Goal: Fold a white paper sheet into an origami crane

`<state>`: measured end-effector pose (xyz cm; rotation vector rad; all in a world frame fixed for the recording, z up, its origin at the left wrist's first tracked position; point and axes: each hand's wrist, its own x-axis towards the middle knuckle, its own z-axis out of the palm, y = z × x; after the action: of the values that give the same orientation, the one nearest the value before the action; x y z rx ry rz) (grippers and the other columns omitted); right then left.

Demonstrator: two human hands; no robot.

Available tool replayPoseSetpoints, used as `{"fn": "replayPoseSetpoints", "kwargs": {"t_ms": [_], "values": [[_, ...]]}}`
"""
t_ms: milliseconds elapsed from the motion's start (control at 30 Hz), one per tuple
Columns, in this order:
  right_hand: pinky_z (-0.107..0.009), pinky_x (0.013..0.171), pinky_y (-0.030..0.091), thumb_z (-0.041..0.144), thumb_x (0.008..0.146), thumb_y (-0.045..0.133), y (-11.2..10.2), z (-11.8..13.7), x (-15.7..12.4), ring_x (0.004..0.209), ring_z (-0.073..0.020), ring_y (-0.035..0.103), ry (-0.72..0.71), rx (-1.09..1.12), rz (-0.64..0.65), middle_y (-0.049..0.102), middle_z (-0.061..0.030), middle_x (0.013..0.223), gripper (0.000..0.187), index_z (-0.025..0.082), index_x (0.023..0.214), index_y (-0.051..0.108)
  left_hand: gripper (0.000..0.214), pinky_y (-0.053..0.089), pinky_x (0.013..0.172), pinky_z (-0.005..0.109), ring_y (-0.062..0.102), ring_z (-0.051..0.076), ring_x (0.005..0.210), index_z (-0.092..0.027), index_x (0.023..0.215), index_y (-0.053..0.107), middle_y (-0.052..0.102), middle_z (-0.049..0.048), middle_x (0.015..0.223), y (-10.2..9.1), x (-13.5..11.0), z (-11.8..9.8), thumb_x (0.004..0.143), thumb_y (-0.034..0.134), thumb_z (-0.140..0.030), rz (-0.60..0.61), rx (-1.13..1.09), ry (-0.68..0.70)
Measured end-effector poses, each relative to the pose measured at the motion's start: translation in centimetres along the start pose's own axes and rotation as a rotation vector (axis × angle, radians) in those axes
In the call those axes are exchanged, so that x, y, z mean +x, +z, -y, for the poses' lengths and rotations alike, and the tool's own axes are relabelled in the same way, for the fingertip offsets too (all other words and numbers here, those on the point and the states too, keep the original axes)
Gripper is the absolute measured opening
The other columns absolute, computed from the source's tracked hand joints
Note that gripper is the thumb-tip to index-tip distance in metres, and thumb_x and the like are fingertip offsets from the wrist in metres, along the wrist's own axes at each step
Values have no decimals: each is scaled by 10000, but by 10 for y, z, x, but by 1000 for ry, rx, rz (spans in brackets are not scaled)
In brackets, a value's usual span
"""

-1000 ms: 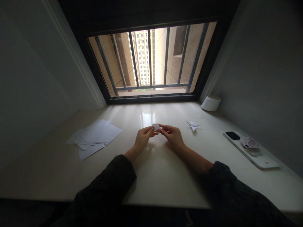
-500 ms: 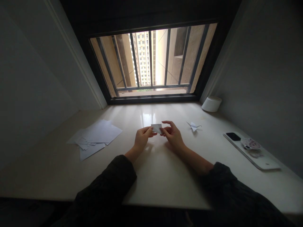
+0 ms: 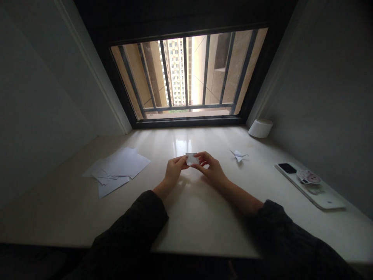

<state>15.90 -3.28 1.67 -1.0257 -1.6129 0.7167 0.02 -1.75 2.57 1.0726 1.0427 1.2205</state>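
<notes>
A small folded piece of white paper [image 3: 191,159] is held up between my two hands, above the pale sill. My left hand [image 3: 175,169] pinches its left edge, thumb in front and the other fingers behind. On the other side, my right hand [image 3: 212,168] has its thumb at the lower edge and its index finger at the upper right corner. Part of the paper's back is hidden by the fingers. To the right of my hands lies a folded paper crane [image 3: 239,156].
Several loose white sheets and smaller slips of paper [image 3: 122,164] lie at the left. A phone [image 3: 326,200] with a round cartoon grip rests at the right. A white cylindrical object [image 3: 260,128] stands in the back right corner, near the barred window [image 3: 186,123].
My right index finger has come down from its raised position onto the paper's upper corner, and my right thumb has shifted to the lower edge. The left hand has barely moved.
</notes>
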Motion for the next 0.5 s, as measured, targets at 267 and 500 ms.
{"fn": "replayPoseSetpoints", "kwargs": {"t_ms": [267,500], "values": [[-340,716,460,320,813,606,-9,3,0,803,-197,558,-279,-466,-35,666,-42,890,130,295,865,723,346,508,763,361,682,228,774,-103,852,695,718,118,792,-2,-1,-2,727,644,-421,-21,41,-29],[-327,666,463,383,747,665,-6,4,3,712,-180,543,-73,-144,-156,632,-43,745,166,237,794,729,528,454,885,362,630,236,993,-173,1194,577,673,95,1075,1,-4,-4,752,632,-457,70,168,169]]}}
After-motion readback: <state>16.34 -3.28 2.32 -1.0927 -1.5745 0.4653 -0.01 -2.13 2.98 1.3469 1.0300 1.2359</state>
